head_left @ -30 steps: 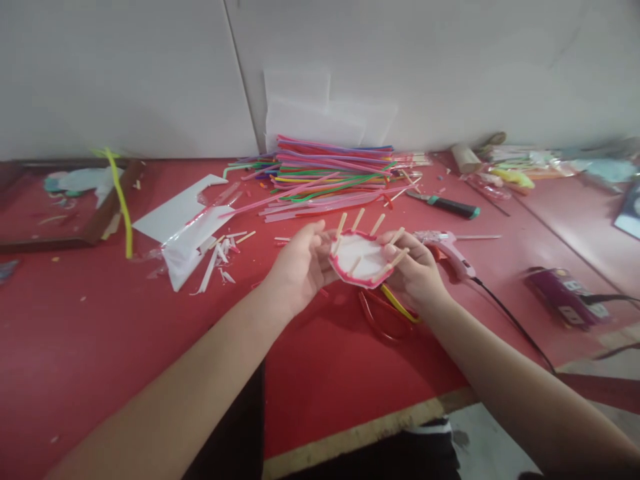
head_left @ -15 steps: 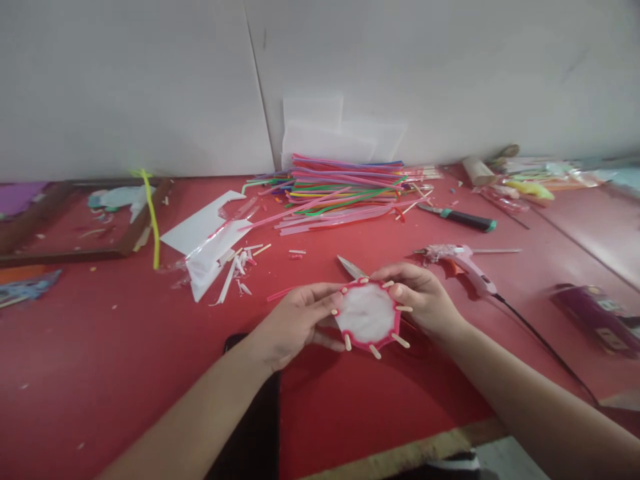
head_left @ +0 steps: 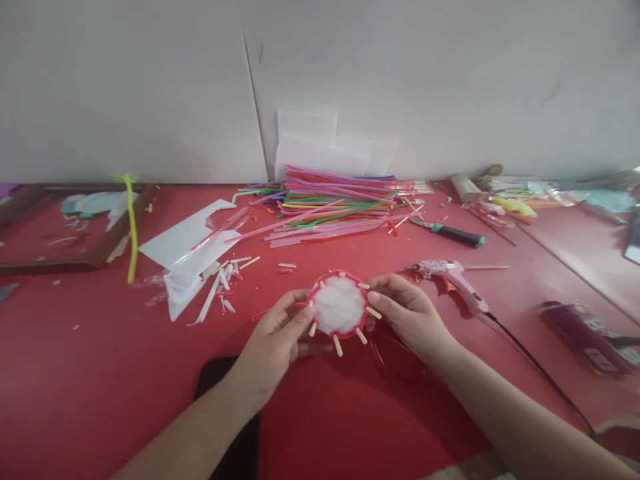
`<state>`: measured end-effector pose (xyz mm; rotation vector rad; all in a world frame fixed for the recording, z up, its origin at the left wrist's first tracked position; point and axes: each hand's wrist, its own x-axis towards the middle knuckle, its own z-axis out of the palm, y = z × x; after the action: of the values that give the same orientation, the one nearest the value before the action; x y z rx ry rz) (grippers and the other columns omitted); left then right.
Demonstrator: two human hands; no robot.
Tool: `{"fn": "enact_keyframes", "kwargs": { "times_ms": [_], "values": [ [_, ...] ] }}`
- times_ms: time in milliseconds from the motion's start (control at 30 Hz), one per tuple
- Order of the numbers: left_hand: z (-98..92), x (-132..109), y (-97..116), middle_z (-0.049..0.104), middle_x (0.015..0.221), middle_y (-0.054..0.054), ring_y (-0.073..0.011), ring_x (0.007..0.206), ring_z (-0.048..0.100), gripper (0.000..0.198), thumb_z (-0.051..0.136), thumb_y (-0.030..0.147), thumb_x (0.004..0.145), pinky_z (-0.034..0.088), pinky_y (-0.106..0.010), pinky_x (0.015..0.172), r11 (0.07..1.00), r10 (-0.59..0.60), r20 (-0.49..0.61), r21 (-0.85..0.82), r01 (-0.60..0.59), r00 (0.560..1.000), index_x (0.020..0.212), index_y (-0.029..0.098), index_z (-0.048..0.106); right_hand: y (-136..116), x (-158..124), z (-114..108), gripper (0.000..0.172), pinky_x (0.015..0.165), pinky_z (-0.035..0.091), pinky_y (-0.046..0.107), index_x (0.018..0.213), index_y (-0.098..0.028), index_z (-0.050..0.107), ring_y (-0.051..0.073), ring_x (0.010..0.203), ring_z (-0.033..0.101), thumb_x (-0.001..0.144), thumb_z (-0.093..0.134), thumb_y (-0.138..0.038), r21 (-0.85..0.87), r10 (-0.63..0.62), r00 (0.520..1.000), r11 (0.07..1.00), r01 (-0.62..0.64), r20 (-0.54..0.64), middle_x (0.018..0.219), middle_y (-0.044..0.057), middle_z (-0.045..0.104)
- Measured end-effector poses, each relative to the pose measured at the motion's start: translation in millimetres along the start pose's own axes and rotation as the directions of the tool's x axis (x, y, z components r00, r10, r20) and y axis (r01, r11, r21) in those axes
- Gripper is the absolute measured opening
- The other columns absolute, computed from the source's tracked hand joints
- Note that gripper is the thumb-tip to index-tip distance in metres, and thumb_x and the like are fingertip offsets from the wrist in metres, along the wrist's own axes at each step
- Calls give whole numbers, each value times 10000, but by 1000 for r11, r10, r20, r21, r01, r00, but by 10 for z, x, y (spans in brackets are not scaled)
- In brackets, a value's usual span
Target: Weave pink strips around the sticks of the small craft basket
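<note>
Between my two hands is a small round craft piece (head_left: 340, 305), white in the middle with a pinkish-red rim and several short wooden sticks poking out around it. My left hand (head_left: 280, 340) grips its left edge, thumb on the near face and other fingers behind. On the opposite edge, my right hand (head_left: 407, 317) pinches the rim between thumb and fingers. Below the right hand lie red scissor handles (head_left: 393, 363) on the table, their blades hidden by the piece and hands. A black flat object (head_left: 245, 443) lies partly under my left forearm.
A pile of coloured pipe cleaners (head_left: 335, 200) lies at the back. Right of it are a utility knife (head_left: 457, 235), a pink glue gun (head_left: 463, 287) with a cord, and a purple case (head_left: 585, 333). White paper (head_left: 187, 250), paper scraps (head_left: 220, 287) and a brown frame (head_left: 100, 250) are leftward.
The craft piece has turned within my hands and its sticks now point in different directions. Both hands shifted slightly left in view, and the scissor blade that showed behind the piece is now covered.
</note>
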<state>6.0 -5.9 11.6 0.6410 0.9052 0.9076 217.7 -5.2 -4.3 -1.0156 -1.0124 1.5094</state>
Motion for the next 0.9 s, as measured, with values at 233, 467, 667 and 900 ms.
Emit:
{"fn": "enact_keyframes", "kwargs": {
  "times_ms": [233,467,667,900],
  "values": [
    [-20,-98,-47,775,1006,-51,-188,952,716,240,694,295,855,572,-260,842,916,313,-2,266,-301,950,1085,227,713,30,-38,-34,284,421,477,201,952,-198,655,104,470,606,780,773,-391,-66,101,993,993,-96,66,631,-27,664],
    [-33,-94,-8,789,997,-53,-189,876,734,300,674,158,811,583,-236,752,932,280,63,222,-287,958,1097,233,724,-2,-70,-30,258,379,423,166,788,-167,688,59,376,501,767,777,-408,-74,91,996,993,-90,12,486,-47,587],
    [-68,-47,-6,767,806,-48,-173,680,712,194,659,268,833,577,-236,591,985,29,83,170,-43,996,984,206,764,-60,-62,-30,275,313,359,148,766,-150,708,53,318,476,699,820,-392,-75,209,978,975,-208,7,450,-48,571],
    [-53,-57,-36,706,736,-24,-137,634,662,255,753,333,784,566,-218,568,974,-40,103,226,15,994,993,186,752,-97,-36,6,261,294,379,147,762,-158,731,54,321,478,651,850,-360,74,248,968,966,-246,-20,468,-50,586]
  ]
}}
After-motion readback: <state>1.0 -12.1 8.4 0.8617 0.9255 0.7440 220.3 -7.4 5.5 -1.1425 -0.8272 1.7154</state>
